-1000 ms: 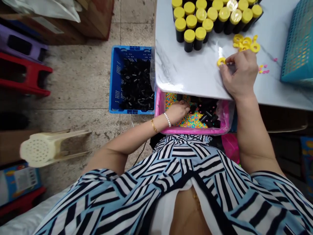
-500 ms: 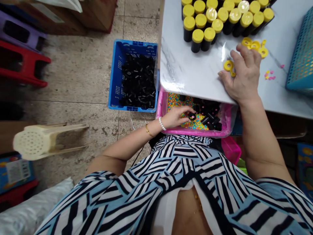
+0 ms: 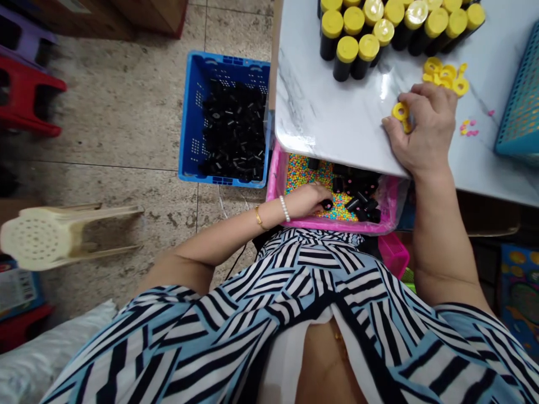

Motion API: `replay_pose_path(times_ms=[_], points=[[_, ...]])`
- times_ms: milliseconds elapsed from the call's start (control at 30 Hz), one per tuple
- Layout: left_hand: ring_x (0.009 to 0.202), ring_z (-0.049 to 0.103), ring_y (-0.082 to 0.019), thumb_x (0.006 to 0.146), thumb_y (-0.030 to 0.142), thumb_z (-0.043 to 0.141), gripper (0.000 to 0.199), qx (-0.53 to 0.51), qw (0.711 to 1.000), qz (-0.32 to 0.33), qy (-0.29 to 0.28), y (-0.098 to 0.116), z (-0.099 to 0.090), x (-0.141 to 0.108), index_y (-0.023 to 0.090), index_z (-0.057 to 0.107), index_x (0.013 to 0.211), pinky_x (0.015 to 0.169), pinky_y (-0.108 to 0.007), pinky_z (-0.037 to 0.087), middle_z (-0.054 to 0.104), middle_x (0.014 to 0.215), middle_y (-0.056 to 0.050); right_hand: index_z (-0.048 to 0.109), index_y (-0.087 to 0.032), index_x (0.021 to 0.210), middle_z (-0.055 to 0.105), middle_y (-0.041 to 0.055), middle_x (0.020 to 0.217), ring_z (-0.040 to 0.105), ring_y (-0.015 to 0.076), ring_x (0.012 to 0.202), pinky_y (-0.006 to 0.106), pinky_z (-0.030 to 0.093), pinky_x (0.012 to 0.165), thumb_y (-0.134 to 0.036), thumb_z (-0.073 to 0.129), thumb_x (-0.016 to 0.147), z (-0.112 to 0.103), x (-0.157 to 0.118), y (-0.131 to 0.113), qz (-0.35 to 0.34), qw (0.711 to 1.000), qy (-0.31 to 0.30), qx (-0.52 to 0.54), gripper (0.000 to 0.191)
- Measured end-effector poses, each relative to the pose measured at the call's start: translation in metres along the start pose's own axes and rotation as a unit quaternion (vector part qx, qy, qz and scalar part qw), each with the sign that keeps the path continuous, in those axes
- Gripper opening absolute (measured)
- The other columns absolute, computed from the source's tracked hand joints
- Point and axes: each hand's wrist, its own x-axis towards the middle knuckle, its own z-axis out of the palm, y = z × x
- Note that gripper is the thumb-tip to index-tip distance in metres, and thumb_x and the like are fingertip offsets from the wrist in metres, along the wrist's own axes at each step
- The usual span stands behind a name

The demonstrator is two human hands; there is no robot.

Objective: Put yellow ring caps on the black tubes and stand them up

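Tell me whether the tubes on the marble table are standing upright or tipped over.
Upright: the black tubes stand on end in a tight cluster on the marble table, their yellow caps facing up; none lies on its side.

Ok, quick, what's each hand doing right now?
Left hand: closed, holding a small black tube.
Right hand: closed, holding a yellow plastic ring.

white marble table [image 3: 320, 120], grey veining | matte black cylindrical bottles [image 3: 343, 67], yellow caps | yellow plastic ring [image 3: 399, 111] | bright blue plastic crate [image 3: 190, 129], black tubes [image 3: 233, 132] | pink plastic tub [image 3: 332, 225], multicoloured pastel beads [image 3: 301, 174] | striped blouse [image 3: 311, 280], blue, black, white | teal perforated basket [image 3: 524, 106]
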Motion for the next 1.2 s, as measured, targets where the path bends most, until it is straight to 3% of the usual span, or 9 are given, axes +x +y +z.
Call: replay_pose_path(times_ms=[100,200,367,533,700,900,1000,1100,1200], points=[[0.109,0.072,-0.019,0.089,0.016,0.074,0.033,-0.141,0.988,-0.022,0.059,0.001,-0.016,-0.009,0.018,0.069,0.122,0.097,-0.032,0.054,0.077,0.118,-0.006,0.061,-0.014,0.131,0.056,0.0160,0.142,0.041,0.0288,0.133,0.053,0.028,0.120,-0.053,0.066,0.096,0.000,0.000,0.002,-0.031,0.999,0.012,-0.019,0.053],[0.107,0.074,-0.017,0.093,0.021,0.073,0.030,-0.202,0.971,-0.003,0.126,0.017,-0.038,-0.018,0.020,0.069,0.122,0.095,-0.030,0.056,0.077,0.118,-0.006,0.063,-0.013,0.130,0.062,0.0153,0.138,0.046,0.0295,0.131,0.051,0.033,0.119,-0.053,0.064,0.097,-0.003,-0.005,-0.002,-0.062,0.997,0.009,-0.039,0.053],[0.103,0.074,-0.016,0.096,0.029,0.070,0.034,-0.138,0.945,0.050,0.293,0.048,-0.085,-0.015,0.022,0.066,0.129,0.093,-0.031,0.060,0.077,0.117,-0.007,0.059,-0.017,0.144,0.053,0.0173,0.150,0.041,0.0401,0.140,0.061,0.034,0.118,-0.061,0.065,0.092,-0.006,-0.032,-0.016,-0.086,0.993,0.006,-0.076,0.068],[0.106,0.072,-0.016,0.101,0.028,0.063,0.033,-0.006,0.901,0.045,0.431,0.029,-0.113,0.013,0.022,0.062,0.133,0.093,-0.033,0.060,0.075,0.122,-0.006,0.032,-0.012,0.165,0.045,0.0233,0.153,0.044,0.0409,0.141,0.061,0.039,0.117,-0.061,0.060,0.095,-0.005,-0.055,-0.025,-0.112,0.990,0.003,-0.086,0.089],[0.103,0.071,-0.021,0.103,0.033,0.060,0.028,0.137,0.875,0.026,0.463,-0.007,-0.107,0.031,0.019,0.066,0.127,0.092,-0.040,0.059,0.076,0.116,-0.010,0.030,-0.014,0.166,0.045,0.0222,0.158,0.043,0.0402,0.145,0.058,0.040,0.120,-0.048,0.068,0.094,-0.006,-0.073,-0.035,-0.147,0.984,-0.014,-0.098,0.088],[0.099,0.070,-0.022,0.102,0.041,0.062,0.032,0.211,0.847,0.033,0.487,-0.004,-0.103,0.032,0.019,0.066,0.126,0.086,-0.039,0.058,0.075,0.116,-0.011,0.060,-0.025,0.144,0.067,0.0136,0.132,0.062,0.0289,0.121,0.048,0.053,0.107,-0.022,0.070,0.094,-0.008,-0.089,-0.055,-0.146,0.988,0.036,-0.019,0.051],[0.095,0.071,-0.020,0.105,0.033,0.057,0.025,0.202,0.857,0.017,0.473,0.004,-0.108,0.035,0.017,0.067,0.122,0.081,-0.035,0.058,0.075,0.111,-0.010,0.069,-0.024,0.124,0.069,0.0099,0.117,0.065,0.0248,0.110,0.044,0.055,0.100,-0.023,0.068,0.094,-0.012,-0.072,-0.063,-0.055,0.997,0.033,0.046,0.030],[0.094,0.072,-0.018,0.106,0.026,0.055,0.022,0.201,0.863,0.008,0.463,0.010,-0.109,0.036,0.017,0.067,0.122,0.079,-0.033,0.060,0.075,0.111,-0.010,0.069,-0.020,0.118,0.065,0.0087,0.110,0.065,0.0209,0.093,0.039,0.057,0.086,-0.030,0.074,0.088,-0.020,-0.049,-0.064,0.055,0.995,-0.007,0.079,0.032],[0.097,0.073,-0.019,0.104,0.023,0.057,0.021,0.183,0.856,0.013,0.484,0.012,-0.106,0.037,0.017,0.068,0.121,0.082,-0.034,0.062,0.076,0.114,-0.011,0.070,-0.020,0.104,0.063,0.0044,0.099,0.061,0.0182,0.082,0.036,0.054,0.079,-0.034,0.079,0.082,-0.026,-0.036,-0.066,0.092,0.992,-0.050,0.075,0.027]])
